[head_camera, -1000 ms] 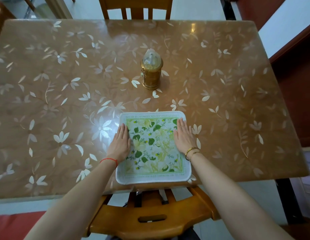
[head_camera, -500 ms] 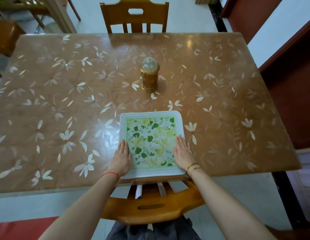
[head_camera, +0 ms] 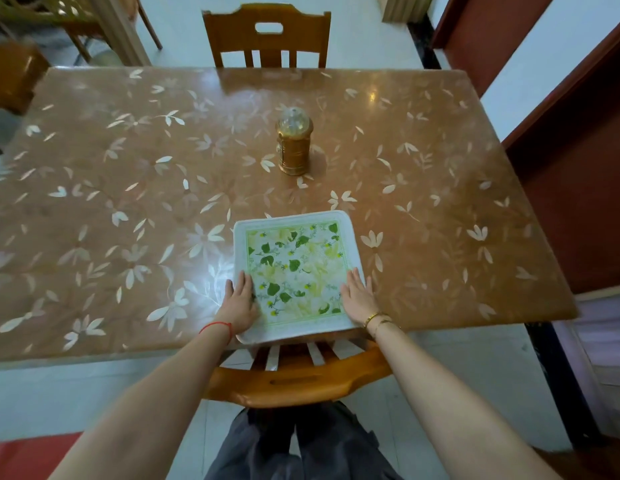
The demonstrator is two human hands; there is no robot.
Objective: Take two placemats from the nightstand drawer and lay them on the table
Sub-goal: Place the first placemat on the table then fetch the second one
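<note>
A square white placemat (head_camera: 296,271) with a green leaf print lies flat at the near edge of the brown flower-patterned table (head_camera: 128,209), its near edge reaching the table's rim. My left hand (head_camera: 240,303) rests flat on the placemat's near left edge, fingers stretched out. My right hand (head_camera: 358,299) lies flat on its near right edge the same way. Neither hand grips anything. I see only this one placemat surface; whether a second lies under it I cannot tell. No nightstand is in view.
A golden cylindrical holder with a clear dome (head_camera: 294,147) stands at the table's middle. A wooden chair (head_camera: 294,379) is tucked in just below the placemat, another chair (head_camera: 267,36) stands at the far side. A dark red cabinet (head_camera: 575,202) borders the table's right.
My hands have slid along the placemat's sides towards its near corners. The camera has pulled back and up, so more of the table and far chair shows.
</note>
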